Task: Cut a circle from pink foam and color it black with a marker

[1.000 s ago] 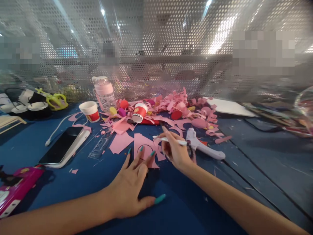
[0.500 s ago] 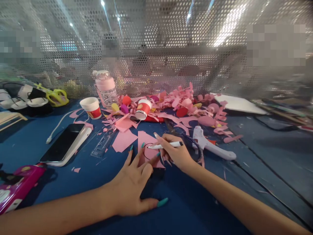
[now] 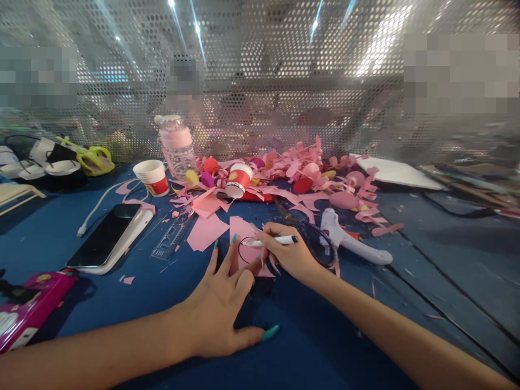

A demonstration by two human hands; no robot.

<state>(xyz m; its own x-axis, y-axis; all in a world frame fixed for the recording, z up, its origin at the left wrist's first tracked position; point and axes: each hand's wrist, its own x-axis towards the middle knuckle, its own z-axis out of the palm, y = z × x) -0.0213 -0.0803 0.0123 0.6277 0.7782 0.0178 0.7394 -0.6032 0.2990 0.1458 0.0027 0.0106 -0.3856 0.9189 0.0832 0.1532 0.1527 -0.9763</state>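
Observation:
A piece of pink paper lies on the blue table in front of me, with a dark curved outline drawn on it. My left hand rests palm down with its fingers spread, the fingertips on and beside this paper. In my right hand is a white marker with a dark end, held in a writing grip. Its tip points left at the paper near the outline. Another pink paper piece lies just left of it. Scissors with dark blue handles lie right of my right hand, partly hidden.
Behind the paper spreads a heap of pink cut-outs. Paper cups, a pink-lidded bottle and a phone stand or lie left. A clear stencil ruler is nearer. At right lies a white glue gun with a cable.
The marker and my right hand have shifted slightly left over the paper. My left hand stays in nearly the same place, fingers still spread.

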